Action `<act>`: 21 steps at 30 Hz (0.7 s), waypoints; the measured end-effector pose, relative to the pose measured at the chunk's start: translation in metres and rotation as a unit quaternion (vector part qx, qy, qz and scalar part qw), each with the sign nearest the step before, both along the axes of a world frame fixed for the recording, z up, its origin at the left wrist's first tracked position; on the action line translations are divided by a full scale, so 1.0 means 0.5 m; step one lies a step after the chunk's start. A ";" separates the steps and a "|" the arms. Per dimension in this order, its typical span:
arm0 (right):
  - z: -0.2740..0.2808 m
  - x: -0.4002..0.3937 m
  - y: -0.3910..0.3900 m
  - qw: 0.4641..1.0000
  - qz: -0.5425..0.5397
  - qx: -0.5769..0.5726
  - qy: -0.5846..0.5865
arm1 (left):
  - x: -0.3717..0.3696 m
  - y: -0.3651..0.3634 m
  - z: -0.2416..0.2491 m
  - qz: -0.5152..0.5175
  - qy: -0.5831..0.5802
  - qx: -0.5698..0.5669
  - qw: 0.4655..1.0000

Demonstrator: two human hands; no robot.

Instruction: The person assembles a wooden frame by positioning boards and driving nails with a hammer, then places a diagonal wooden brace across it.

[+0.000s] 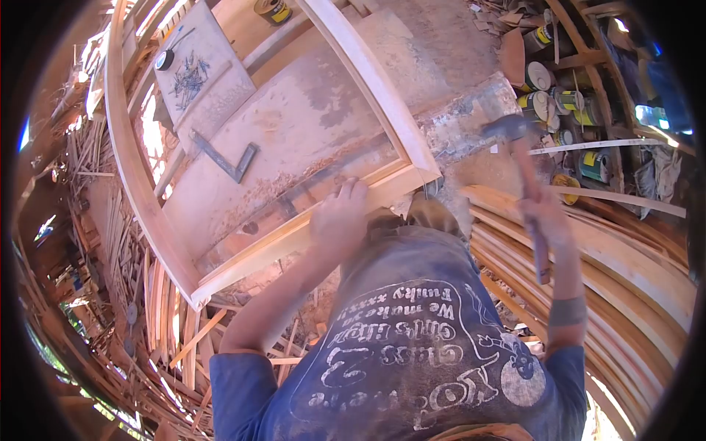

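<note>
My right hand [550,220] is closed round the handle of a hammer [540,242], which is raised to the right of my body with its dark head pointing away from me. A pale wooden frame [276,248] lies across the workbench [294,117]. My left hand [340,217] grips its near rail, fingers bent over the top edge. Close to the frame's right corner is a thin dark upright line, too small to name. Inside the frame lies an L-shaped try square [235,165]. Beyond it, a pile of nails [190,79] rests on a board [228,92].
Long wooden strips [588,257] are stacked at my right. Several paint tins [540,106] stand on shelving at the far right, and another tin [272,11] is at the back of the bench. Offcuts [184,338] and scrap wood cover the ground at left.
</note>
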State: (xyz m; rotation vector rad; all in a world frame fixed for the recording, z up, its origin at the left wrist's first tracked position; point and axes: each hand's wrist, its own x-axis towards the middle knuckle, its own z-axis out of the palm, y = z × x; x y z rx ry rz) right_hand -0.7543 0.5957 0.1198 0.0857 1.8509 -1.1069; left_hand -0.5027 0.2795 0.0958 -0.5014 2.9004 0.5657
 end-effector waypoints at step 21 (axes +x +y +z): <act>-0.074 -0.182 0.063 0.978 -0.109 0.070 0.165 | -0.006 -0.003 -0.001 -0.027 0.010 -0.028 0.999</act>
